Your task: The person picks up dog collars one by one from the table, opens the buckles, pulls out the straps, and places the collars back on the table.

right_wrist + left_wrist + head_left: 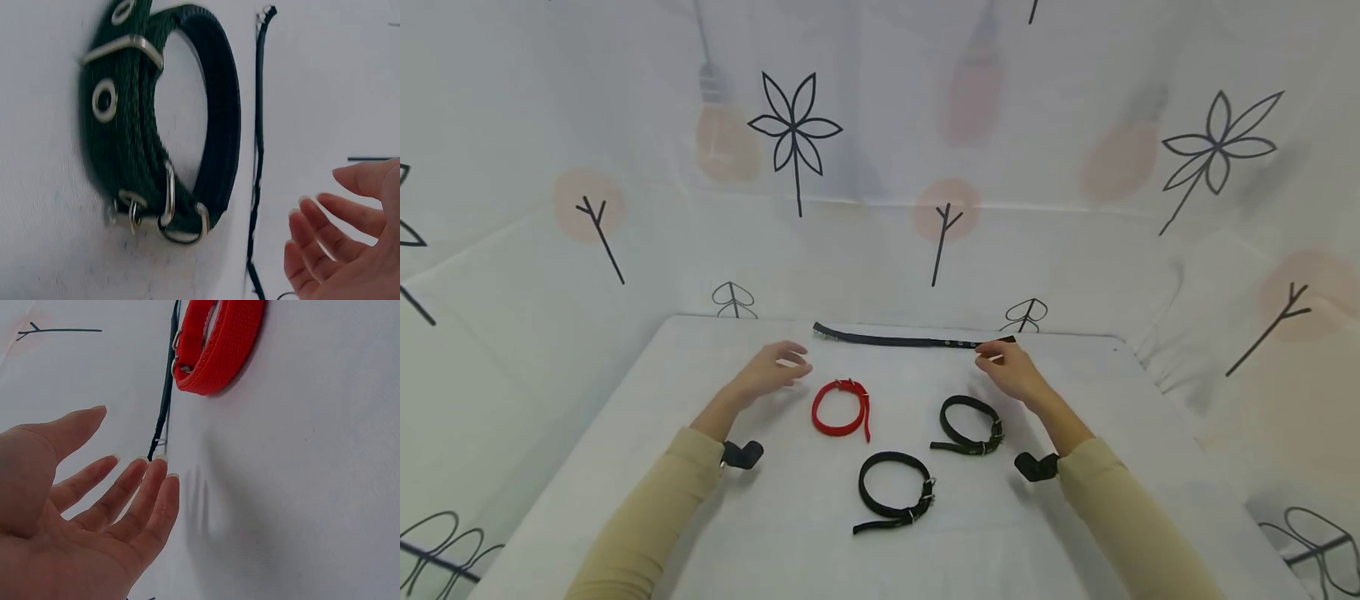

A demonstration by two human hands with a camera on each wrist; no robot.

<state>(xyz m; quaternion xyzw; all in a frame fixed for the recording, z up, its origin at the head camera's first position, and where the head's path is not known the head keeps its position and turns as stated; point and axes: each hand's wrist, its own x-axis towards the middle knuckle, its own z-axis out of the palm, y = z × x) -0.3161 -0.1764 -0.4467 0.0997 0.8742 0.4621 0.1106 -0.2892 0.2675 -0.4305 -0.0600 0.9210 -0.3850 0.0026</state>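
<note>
A dark collar [910, 340] lies unbuckled and stretched out along the back of the table. My left hand [772, 367] hovers left of it, above the surface, fingers loosely bent and holding nothing. In the head view my right hand [1011, 369] overlaps the strap's eyelet end; the right wrist view shows its relaxed fingers [312, 231] apart from the strap. A red collar [814, 412], buckled into a loop, sits right of my left hand. Near my right hand is a looped dark green collar [222, 112] with metal eyelets and rings. Closer to me lies a looped black collar [868, 493].
All the collars lie on a white-covered table [760, 533]. Its back edge meets a white backdrop [865, 258] printed with plants and light bulbs. A black wrist device [742, 455] is on the left wrist, and a similar device [1036, 467] on the right.
</note>
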